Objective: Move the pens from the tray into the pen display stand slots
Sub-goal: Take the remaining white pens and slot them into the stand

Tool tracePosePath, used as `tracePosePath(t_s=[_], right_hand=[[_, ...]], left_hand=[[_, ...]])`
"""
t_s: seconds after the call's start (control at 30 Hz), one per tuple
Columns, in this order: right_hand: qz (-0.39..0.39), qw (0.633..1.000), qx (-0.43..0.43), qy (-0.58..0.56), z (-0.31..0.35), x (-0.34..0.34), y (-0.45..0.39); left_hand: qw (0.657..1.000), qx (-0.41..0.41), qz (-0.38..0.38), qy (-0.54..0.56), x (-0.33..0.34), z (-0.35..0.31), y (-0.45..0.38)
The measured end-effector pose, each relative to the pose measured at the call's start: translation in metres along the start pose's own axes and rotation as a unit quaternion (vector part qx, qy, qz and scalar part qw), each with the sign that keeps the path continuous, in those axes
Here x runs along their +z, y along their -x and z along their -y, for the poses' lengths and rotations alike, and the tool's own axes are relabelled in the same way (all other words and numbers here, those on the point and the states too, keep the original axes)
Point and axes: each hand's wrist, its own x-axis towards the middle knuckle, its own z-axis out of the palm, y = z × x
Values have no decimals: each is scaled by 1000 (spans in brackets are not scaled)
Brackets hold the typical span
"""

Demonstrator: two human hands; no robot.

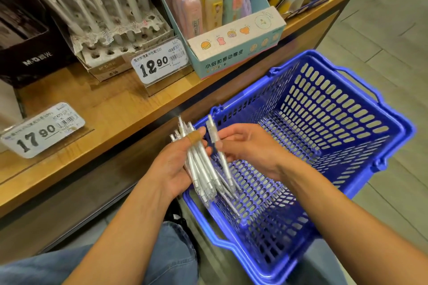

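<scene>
My left hand [176,164] grips a bundle of several white pens [201,169], tips pointing down over the near corner of the blue basket [347,109]. A plaster wraps one left finger. My right hand [250,148] pinches one white pen [214,134], drawn a little apart from the bundle's right side. The pen display stand [120,37] sits on the wooden shelf at upper left, with white pens standing in its back rows and open holes along its front row.
The wooden shelf [111,109] runs across the left, carrying price tags 17.90 [44,129] and 12.90 [159,62], a black box [30,37] and a pastel eraser display box [231,25]. My knees in jeans are below. Tiled floor lies to the right.
</scene>
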Motion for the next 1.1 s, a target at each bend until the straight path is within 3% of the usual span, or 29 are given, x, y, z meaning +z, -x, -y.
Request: tracePosePath(t_s=[0.07,0.17,0.23,0.33,0.37,0.43,0.5,0.57,0.67,0.8,0.93,1.1], right_hand=[[2,1000,-22,19,5,21,5],[-21,997,-52,58,2,39,-1],[11,996,-51,78,1,35,-9],[137,991,-8,-8,-4,7,-26],[150,987,16,-50,-10,-5,-35],[108,989,69,-72,-33,-22,-57],[-3,991,114,67,-70,-30,-80],[-86,933,141,319,-114,-34,-96],[-43,824,178,536,-159,-35,-102],[-31,790,162,590,-180,-31,-103],[-28,820,172,545,-161,-31,-101],[-66,923,147,348,-105,-37,-79]], left_hand=[[999,-14,42,13,3,1,4],[1000,0,16,15,-1,3,2],[1000,11,1,19,-5,3,0],[1000,16,-26,1,-7,3,-3],[999,17,-48,-10,-7,3,-3],[995,26,-88,-26,-8,4,-5],[994,35,-95,-32,-8,4,-4],[995,37,-89,-29,-10,5,-3],[997,35,-67,-19,-11,4,-2],[998,44,-39,-9,-12,3,1],[998,41,-40,-12,-9,2,4],[998,34,-58,-2,-5,1,9]])
